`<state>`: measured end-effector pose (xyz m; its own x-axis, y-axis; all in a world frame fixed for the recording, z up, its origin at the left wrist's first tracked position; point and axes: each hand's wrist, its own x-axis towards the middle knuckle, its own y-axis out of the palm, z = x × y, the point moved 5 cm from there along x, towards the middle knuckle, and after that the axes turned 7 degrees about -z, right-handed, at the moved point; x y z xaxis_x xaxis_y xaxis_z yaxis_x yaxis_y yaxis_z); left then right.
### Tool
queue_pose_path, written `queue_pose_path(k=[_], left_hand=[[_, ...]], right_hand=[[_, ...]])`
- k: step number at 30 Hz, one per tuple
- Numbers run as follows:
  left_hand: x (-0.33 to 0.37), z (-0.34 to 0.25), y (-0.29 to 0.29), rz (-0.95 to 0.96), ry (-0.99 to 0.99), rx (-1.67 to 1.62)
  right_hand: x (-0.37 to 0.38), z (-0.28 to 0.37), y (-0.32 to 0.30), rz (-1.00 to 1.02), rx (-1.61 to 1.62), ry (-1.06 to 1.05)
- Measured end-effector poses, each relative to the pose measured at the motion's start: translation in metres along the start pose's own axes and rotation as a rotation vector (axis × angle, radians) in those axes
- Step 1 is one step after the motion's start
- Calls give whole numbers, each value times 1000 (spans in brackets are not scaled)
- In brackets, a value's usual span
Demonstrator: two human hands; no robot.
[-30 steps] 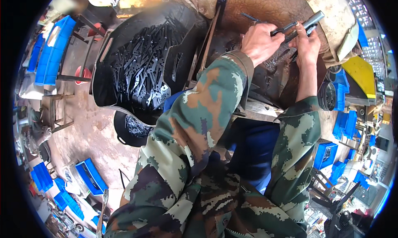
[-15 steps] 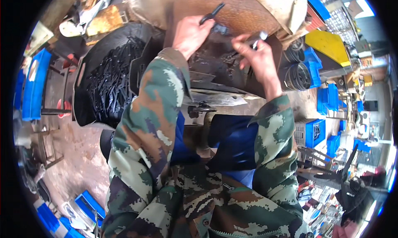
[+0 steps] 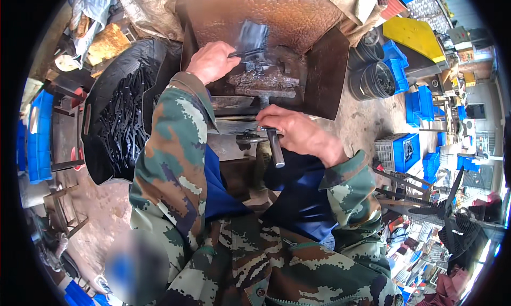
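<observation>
My left hand (image 3: 215,62) is closed on a slim dark metal piece (image 3: 246,53). That piece points right, over a rust-brown metal block (image 3: 266,83) inside a metal-walled work box (image 3: 326,74). Nearer to me, my right hand (image 3: 301,130) is closed on a silver bar-shaped tool (image 3: 275,150). The bar's lower end sticks out below my fingers, and its upper part is hidden by them. A short upright metal post stands just beyond the right fingertips. Behind the block is a blurred pale grey patch, which I cannot make out.
On the left, a black container (image 3: 98,141) holds many thin dark strips (image 3: 128,109). Black buckets (image 3: 370,82) stand right of the box, with blue crates (image 3: 420,106) farther right. A black fan (image 3: 452,213) is at the lower right. Pale sacking (image 3: 151,10) hangs behind.
My right hand has come down toward me from above the box, still with the silver tool. My left hand sits farther left and slightly lower. The whole view has shifted.
</observation>
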<state>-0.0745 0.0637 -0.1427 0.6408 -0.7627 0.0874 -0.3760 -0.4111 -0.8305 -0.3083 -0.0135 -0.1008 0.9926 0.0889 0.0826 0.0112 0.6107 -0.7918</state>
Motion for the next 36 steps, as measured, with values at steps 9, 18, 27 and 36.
queue_pose_path(k=[9,18,27,36], left_hand=[[3,9,16,-59,145,-180],[-18,-55,-10,127,-204,-998],[-1,-5,4,24,-335,-1015],[1,1,33,268,-72,-566]], right_hand=[[43,-36,-40,-321,568,652],[76,-43,-37,-740,1102,500],[60,-40,-43,-778,917,499],[33,-41,-51,-754,801,539]])
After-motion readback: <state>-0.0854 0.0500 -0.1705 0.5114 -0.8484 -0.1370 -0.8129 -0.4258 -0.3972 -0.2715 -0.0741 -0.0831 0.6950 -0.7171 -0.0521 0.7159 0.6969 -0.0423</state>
